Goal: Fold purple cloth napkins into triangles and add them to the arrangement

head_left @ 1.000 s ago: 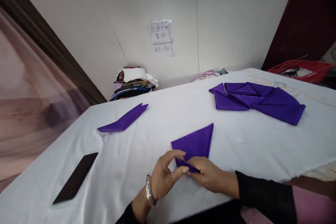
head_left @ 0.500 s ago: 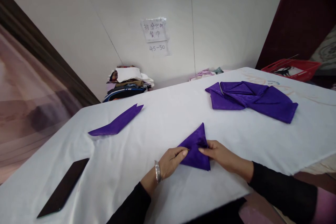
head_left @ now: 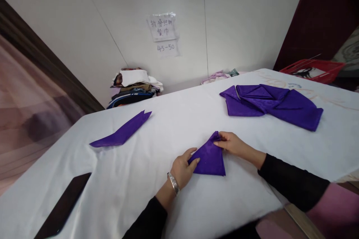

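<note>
A purple cloth napkin (head_left: 209,158), folded into a rough triangle, is between my two hands over the white-covered table (head_left: 162,134). My left hand (head_left: 183,168), with a silver bracelet at the wrist, grips its left corner with the thumb on top. The fingers of my right hand (head_left: 228,143) pinch the napkin near its upper tip. Another folded purple napkin (head_left: 123,130) lies to the left, long and bent with a notched end. Farther back on the right, several purple napkins (head_left: 252,106) lie folded and overlapping.
A dark flat phone-like slab (head_left: 64,205) lies at the table's left front. Behind the table are a pile of folded clothes (head_left: 134,87), some pink cloth (head_left: 215,77) and a red basket (head_left: 314,71). A handwritten paper sign (head_left: 164,31) hangs on the wall.
My right hand has moved up from the napkin's right side to its upper tip. My left hand keeps its hold on the left corner, its fingers slightly more spread. The view has shifted slightly.
</note>
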{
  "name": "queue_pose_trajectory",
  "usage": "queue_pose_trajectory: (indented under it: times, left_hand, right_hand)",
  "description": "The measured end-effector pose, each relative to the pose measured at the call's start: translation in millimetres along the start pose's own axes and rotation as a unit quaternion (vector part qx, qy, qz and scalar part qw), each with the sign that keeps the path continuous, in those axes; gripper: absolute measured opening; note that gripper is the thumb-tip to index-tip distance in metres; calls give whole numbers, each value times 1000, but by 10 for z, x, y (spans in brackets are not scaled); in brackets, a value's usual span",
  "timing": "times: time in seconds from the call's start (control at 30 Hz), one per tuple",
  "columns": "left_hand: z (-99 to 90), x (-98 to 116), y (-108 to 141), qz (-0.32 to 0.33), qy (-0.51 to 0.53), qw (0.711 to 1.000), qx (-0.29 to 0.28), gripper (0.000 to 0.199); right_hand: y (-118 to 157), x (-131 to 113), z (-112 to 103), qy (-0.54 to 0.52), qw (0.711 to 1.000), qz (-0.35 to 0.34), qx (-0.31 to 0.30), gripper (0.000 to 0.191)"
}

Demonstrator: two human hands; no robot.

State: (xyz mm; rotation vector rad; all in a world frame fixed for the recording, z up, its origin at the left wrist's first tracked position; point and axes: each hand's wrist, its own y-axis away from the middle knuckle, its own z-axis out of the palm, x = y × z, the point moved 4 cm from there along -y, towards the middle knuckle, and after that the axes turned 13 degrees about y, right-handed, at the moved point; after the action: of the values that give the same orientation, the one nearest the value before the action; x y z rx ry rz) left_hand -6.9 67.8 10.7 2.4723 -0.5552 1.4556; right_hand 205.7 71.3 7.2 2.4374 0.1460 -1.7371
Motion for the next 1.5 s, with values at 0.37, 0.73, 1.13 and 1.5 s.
queue_pose_trajectory:
  times: [0.37,0.73,1.13,1.5]
  left_hand:
    - [-3,-31,-13,43,-40,998,15,35]
    - [-18,-59,3,102,-165,976,98,35]
    - [-71,-115,-8,178,-199,952,152,33]
    - [-49,-125,-25,204,-212,946,135,33]
  right_hand:
    - [-223,-271,-178,279,946,-138,90,15]
    - [-298,59,-193,249,962,-55,96,19]
    - [-235,29,-291,265,959,-48,88,21]
    - [-215,55,-339,357,930,-18,82,4]
